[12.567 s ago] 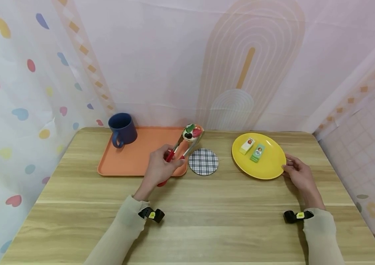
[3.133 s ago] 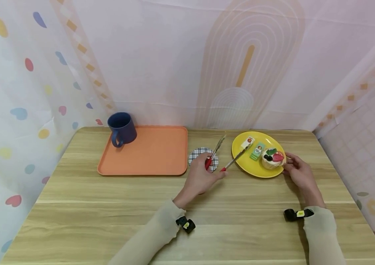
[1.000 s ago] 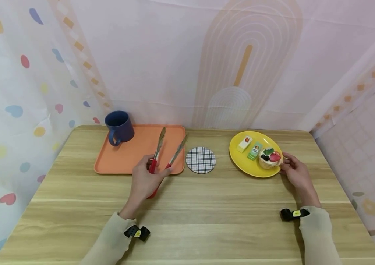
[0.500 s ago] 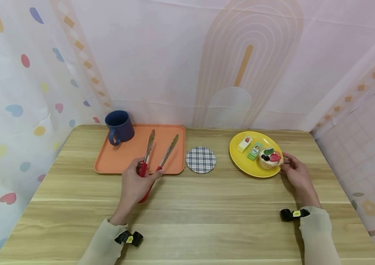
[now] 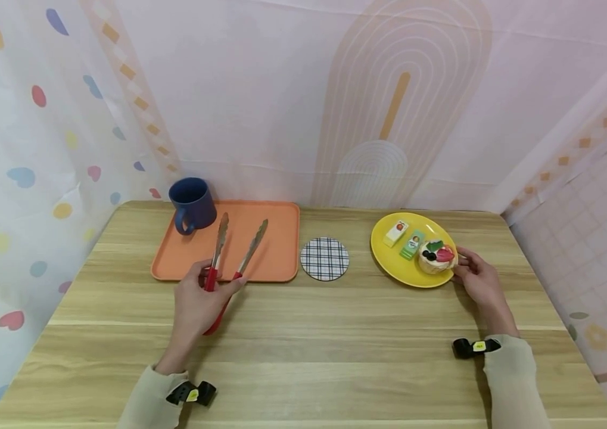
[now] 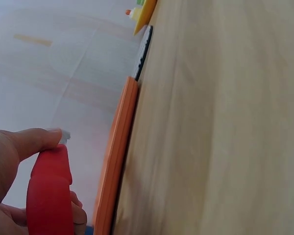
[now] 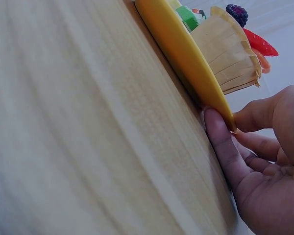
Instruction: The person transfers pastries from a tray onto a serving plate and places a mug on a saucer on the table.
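My left hand [image 5: 198,304] grips a pair of red-handled metal tongs [image 5: 212,277] by the front edge of the orange tray [image 5: 276,250]. The tongs' arms are spread, with nothing between their tips. In the left wrist view a thumb and fingers wrap the red handle [image 6: 50,196]. My right hand [image 5: 480,283] pinches the rim of the yellow plate [image 5: 410,277] between thumb and fingers, as the right wrist view confirms. On that plate sit a fruit-topped tart [image 5: 434,259], a green packet [image 5: 413,244] and a pale yellow-and-white packet [image 5: 395,233].
A dark blue mug [image 5: 193,205] stands at the tray's back left corner. Between tray and plate lies a round checked coaster [image 5: 324,259]. The wooden table [image 5: 346,357] ends at a patterned curtain [image 5: 260,101] behind and on the sides.
The tart, earlier held in the tongs over the tray, is now on the plate. My left hand has since carried the spread tongs back left. My right hand stays at the plate's rim.
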`<state>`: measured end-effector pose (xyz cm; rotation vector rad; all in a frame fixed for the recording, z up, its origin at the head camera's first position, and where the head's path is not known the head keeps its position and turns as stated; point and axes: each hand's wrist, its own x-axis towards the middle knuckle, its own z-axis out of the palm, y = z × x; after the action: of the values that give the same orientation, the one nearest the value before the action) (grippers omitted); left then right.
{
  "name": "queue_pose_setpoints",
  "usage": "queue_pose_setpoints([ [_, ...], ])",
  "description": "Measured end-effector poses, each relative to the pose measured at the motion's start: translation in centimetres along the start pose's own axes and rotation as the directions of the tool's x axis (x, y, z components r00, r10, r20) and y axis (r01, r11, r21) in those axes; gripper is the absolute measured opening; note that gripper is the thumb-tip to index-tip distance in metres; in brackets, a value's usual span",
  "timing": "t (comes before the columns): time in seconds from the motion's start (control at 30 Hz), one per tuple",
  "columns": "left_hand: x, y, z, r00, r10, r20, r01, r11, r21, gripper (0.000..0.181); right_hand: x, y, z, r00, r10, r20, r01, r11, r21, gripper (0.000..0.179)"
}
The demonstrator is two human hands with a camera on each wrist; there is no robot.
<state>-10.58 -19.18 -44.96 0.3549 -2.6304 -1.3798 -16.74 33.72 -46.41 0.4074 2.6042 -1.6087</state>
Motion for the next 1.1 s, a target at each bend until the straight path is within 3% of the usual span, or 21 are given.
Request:
queue_pose_setpoints([
  [0.27,-0.5,-1.0,-1.6,0.999,-0.031,-0.026,0.032,0.999,0.037,0.077,0.0,0.0,0.1,1.0,0.0,-0.001,0.0,1.0,0.006,0.054],
  [0.6,-1.5,-2.5,-3.1,0.992,-0.12,-0.04,0.123,0.99,0.065,0.071,0.3,0.0,0.3,1.0,0.004,0.001,-0.004,1.0,0.001,0.053],
  [1.1,-2.1,-4.0,-4.5,0.984,-0.159,-0.077,0.167,0.981,0.099,0.069,0.0,-0.1,0.0,1.0,0.01,0.01,-0.01,1.0,0.03,0.055],
])
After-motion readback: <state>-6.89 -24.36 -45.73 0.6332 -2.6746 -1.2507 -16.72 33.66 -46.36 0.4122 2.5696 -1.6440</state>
